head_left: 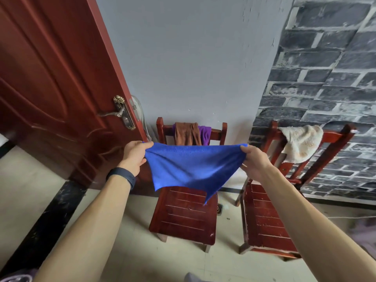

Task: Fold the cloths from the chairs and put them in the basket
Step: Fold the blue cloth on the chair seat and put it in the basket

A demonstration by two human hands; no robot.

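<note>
A blue cloth [193, 167] hangs stretched in the air between my hands, above the seat of the middle chair [184, 214]. My left hand [134, 155] pinches its upper left corner and my right hand [254, 161] pinches its upper right corner. The lower edge droops to a point over the seat. A brown cloth [186, 134] and a purple cloth [205, 134] are draped over that chair's backrest. A cream cloth [301, 142] hangs over the backrest of the right chair [266, 220]. No basket is in view.
A red-brown door [53, 88] with a brass handle [120, 113] stands open at the left. A grey wall is behind the chairs and a brick-patterned wall [325, 88] is at the right. Pale tiled floor lies around the chairs.
</note>
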